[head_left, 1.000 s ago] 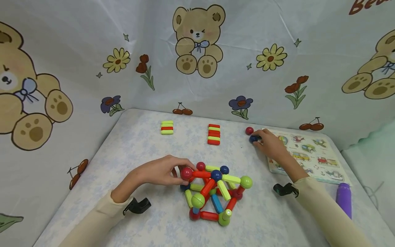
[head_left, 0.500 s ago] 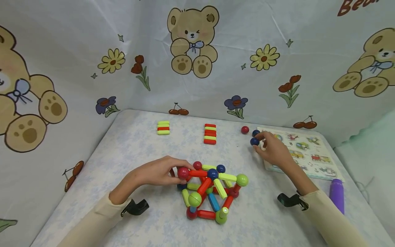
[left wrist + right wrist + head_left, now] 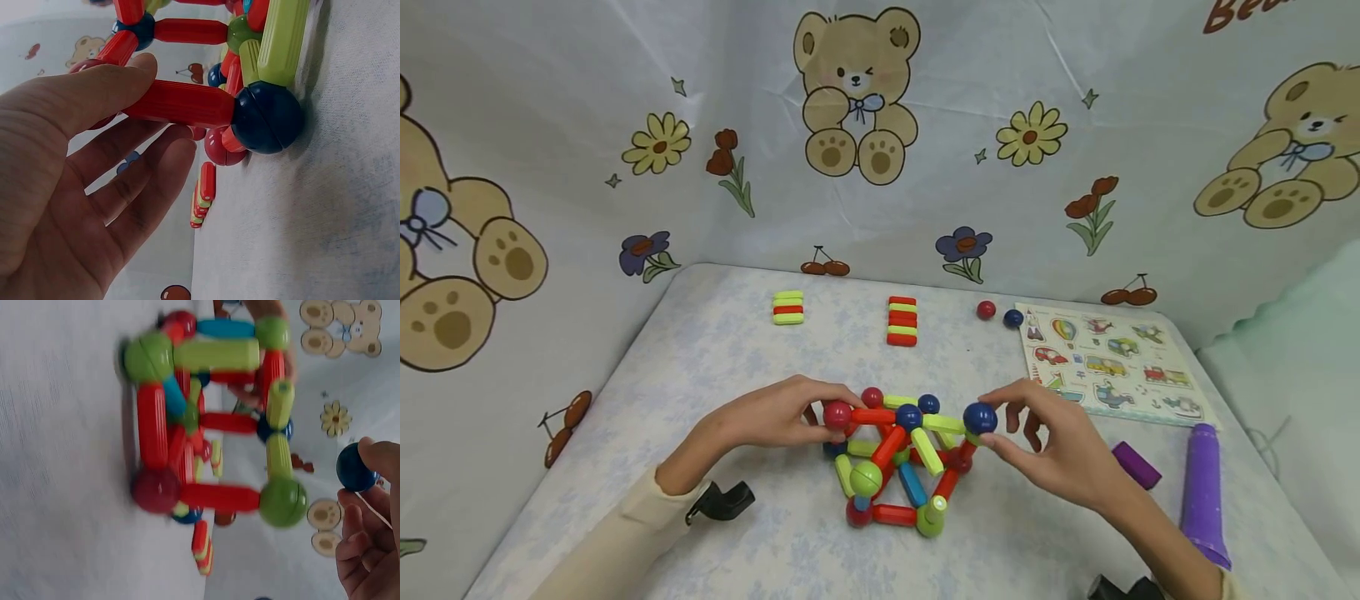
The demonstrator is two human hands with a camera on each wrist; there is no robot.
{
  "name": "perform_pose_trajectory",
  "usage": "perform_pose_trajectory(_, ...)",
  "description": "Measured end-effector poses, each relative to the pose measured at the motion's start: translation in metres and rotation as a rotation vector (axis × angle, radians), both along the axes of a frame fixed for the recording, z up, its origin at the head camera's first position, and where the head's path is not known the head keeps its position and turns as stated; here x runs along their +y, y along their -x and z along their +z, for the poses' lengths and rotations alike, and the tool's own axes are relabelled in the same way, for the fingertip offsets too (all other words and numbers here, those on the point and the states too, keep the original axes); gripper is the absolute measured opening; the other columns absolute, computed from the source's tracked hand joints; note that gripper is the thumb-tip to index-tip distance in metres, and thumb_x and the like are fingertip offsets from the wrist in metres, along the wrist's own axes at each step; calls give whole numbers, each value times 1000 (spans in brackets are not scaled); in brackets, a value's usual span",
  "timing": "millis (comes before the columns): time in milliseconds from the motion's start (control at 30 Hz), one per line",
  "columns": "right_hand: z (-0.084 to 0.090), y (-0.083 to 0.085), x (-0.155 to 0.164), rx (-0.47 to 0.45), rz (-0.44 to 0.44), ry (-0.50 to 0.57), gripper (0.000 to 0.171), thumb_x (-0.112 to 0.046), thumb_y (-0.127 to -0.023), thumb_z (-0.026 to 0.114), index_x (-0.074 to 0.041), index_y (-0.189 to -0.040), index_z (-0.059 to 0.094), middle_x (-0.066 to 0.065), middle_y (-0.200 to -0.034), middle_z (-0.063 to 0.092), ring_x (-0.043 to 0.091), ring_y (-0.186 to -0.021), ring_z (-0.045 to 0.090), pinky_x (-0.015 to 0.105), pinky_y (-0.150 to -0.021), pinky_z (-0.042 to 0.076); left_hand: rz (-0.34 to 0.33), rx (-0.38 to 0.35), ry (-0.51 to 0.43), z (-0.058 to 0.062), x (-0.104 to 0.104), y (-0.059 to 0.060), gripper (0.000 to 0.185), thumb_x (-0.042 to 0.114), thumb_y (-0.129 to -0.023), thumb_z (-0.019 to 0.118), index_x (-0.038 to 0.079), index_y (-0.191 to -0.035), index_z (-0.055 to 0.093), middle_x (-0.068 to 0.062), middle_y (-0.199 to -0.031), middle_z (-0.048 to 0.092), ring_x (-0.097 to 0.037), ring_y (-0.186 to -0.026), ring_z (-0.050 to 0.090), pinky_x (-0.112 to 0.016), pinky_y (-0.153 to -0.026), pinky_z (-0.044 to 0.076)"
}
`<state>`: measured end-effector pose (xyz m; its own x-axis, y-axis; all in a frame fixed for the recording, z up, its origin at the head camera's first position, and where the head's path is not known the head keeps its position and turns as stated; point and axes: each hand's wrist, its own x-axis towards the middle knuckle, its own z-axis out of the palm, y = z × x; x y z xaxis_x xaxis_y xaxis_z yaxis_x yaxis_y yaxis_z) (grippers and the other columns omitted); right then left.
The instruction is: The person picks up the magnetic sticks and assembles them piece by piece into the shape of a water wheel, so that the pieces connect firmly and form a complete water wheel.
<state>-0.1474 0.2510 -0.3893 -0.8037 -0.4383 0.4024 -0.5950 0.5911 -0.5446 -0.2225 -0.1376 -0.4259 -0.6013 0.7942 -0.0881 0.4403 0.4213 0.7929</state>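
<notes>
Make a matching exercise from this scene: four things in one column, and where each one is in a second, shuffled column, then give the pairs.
Things
1. blue ball
2. red ball
3. picture puzzle board
4. purple cylinder

Places
A. flat at the table's far right
B. pinched by the right hand
C. on the rod structure, at the left hand fingertips
D. lying near the table's right edge

Pairs: 1-B, 2-C, 3-A, 4-D

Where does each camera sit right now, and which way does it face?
Head: above the table, looking forward and down at the rod-and-ball structure; left hand and right hand show.
Left wrist: low beside the structure; palm and fingers show.
Right wrist: faces the structure sideways; fingertips pinch a blue ball.
All views share the structure.
</notes>
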Motion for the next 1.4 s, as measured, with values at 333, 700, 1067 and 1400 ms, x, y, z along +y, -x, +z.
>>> perform_pose_trajectory(333,-19,-36,-17,-268,160,20,35,-29,-97,84,-31,-128,69,-15,-107,69,7,-79,61,22,-53,50,2,4,-6,-1,0,0,43,17,-101,79,21,-142,68,0,-137,71,-14,-111,67,-26,-84,61)
perform_pose_trajectory(700,-36,-38,-25,-357,189,83,36,-29,-99,82,-25,-130,64,-10,-109,72,10,-81,65,25,-55,54,5,6,5,0,0,0,44,16,-101,78,21,-143,68,-1,-140,70,-14,-111,67,-27,-84,61)
perform_pose_trajectory(1067,-45,-36,-26,-388,227,111,50,-27,-99,82,-27,-145,64,-6,-124,68,10,-89,61,25,-58,55,-1,-11,-5,-1,-1,1,42,17,-101,78,21,-141,69,0,-137,71,-13,-110,67,-27,-84,62)
perform_pose_trajectory(1400,-44,-38,-26,-381,243,82,48,-32,-98,82,-26,-143,65,-7,-121,68,13,-89,62,25,-62,56,-23,-15,-12,-1,-1,0,42,15,-101,77,21,-142,69,1,-138,70,-10,-109,68,-28,-85,62)
